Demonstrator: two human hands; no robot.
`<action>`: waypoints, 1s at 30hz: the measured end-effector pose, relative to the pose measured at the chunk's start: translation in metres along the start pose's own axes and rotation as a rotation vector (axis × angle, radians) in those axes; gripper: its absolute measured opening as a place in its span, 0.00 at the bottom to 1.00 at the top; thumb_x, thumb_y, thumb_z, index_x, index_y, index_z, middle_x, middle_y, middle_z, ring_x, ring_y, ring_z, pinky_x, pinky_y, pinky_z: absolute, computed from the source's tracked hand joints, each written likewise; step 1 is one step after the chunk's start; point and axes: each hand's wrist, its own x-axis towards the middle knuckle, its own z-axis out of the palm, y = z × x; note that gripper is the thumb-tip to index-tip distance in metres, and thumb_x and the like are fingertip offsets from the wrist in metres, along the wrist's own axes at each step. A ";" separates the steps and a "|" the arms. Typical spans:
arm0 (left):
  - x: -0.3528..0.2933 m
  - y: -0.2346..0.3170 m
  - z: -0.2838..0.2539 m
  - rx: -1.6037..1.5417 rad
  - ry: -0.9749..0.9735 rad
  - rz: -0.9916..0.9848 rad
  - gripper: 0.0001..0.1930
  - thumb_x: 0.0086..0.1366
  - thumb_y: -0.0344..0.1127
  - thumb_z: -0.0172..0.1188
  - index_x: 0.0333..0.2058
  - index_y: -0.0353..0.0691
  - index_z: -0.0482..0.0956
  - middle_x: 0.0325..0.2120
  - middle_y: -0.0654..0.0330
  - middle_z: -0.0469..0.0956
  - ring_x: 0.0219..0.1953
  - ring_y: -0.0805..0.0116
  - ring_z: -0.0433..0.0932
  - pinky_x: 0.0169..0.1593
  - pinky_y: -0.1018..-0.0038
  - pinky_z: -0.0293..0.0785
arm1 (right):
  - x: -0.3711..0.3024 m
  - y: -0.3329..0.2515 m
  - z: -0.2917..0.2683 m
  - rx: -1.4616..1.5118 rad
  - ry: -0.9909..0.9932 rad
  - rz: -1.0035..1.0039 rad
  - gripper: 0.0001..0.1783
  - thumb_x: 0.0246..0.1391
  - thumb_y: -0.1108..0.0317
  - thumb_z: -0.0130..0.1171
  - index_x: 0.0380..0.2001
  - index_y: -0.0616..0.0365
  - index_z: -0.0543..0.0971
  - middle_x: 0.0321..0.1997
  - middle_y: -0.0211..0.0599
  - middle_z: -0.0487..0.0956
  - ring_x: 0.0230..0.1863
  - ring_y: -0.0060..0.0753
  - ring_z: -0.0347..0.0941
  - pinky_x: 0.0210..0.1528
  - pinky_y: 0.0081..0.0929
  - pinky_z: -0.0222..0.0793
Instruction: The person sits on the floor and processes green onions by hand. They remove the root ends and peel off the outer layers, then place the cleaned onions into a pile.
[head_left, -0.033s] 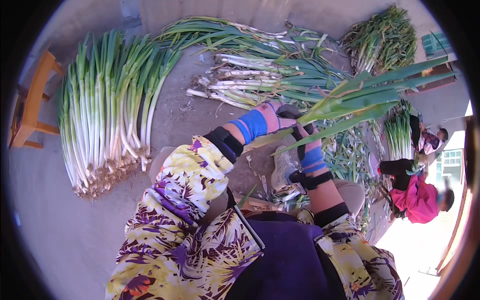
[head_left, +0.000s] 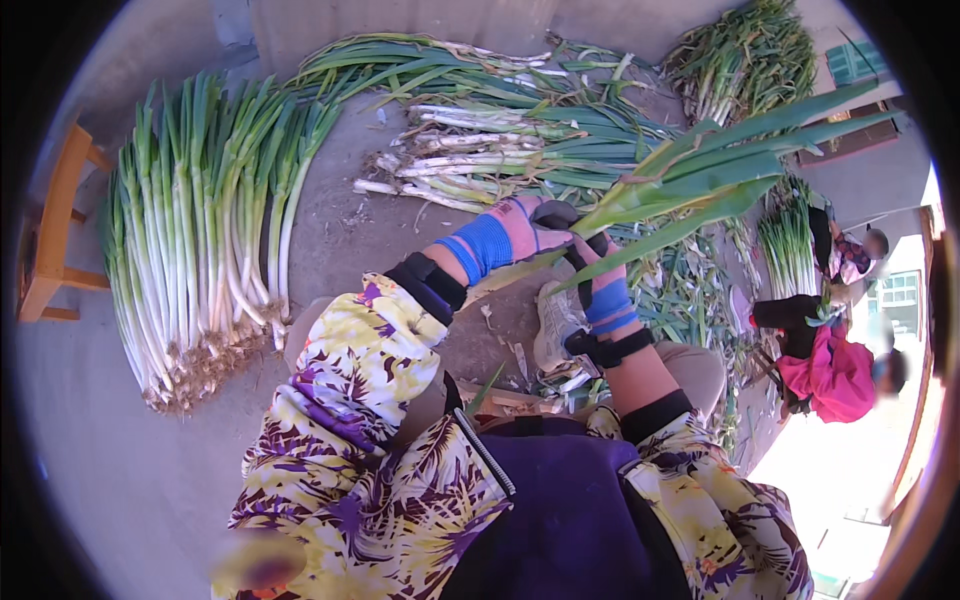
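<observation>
Both hands wear pink and blue work gloves with dark fingertips. My left hand is closed on a large green onion where its leaves meet the stalk. Close beside it, my right hand is closed on the same green onion from the near side. Long green leaves fan out toward the upper right, and one bends back above the right wrist. Below the left hand slants a pale stalk or peeled layer. Some fingertips are hidden behind the leaves and each other.
Trimmed green onions stand in a thick row at left, beside a wooden stool. Untrimmed onions lie ahead. Leaf scraps litter the floor at right. Two people sit farther right. Another onion heap stands far right.
The whole view has shifted slightly, so the hands and onion appear a little farther left. Both hands keep their hold on the green onion.
</observation>
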 end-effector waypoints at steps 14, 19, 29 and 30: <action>0.015 -0.022 0.008 0.084 0.138 0.176 0.24 0.54 0.45 0.64 0.45 0.35 0.75 0.42 0.54 0.77 0.45 0.65 0.75 0.51 0.73 0.67 | -0.010 -0.014 0.015 -0.181 -0.098 -0.014 0.15 0.49 0.69 0.60 0.42 0.62 0.74 0.38 0.34 0.79 0.37 0.24 0.74 0.41 0.22 0.69; 0.018 -0.018 0.015 0.081 0.142 0.095 0.28 0.52 0.47 0.65 0.46 0.34 0.73 0.37 0.54 0.78 0.39 0.66 0.77 0.46 0.73 0.71 | 0.003 0.026 0.019 -0.227 0.009 0.043 0.17 0.47 0.66 0.62 0.40 0.60 0.75 0.36 0.34 0.79 0.36 0.26 0.75 0.40 0.23 0.70; 0.018 -0.034 0.002 0.154 0.368 -0.055 0.26 0.48 0.49 0.66 0.40 0.34 0.77 0.33 0.49 0.80 0.33 0.59 0.79 0.39 0.69 0.74 | -0.005 -0.017 0.028 -0.432 -0.334 -0.003 0.21 0.51 0.62 0.60 0.46 0.60 0.73 0.39 0.38 0.79 0.42 0.31 0.75 0.46 0.26 0.69; 0.017 -0.033 -0.001 0.188 0.395 -0.111 0.28 0.48 0.50 0.66 0.42 0.34 0.76 0.36 0.47 0.79 0.39 0.53 0.78 0.44 0.67 0.72 | -0.005 -0.018 0.020 -0.339 -0.345 0.051 0.22 0.51 0.61 0.60 0.47 0.60 0.73 0.39 0.38 0.80 0.42 0.30 0.75 0.47 0.26 0.69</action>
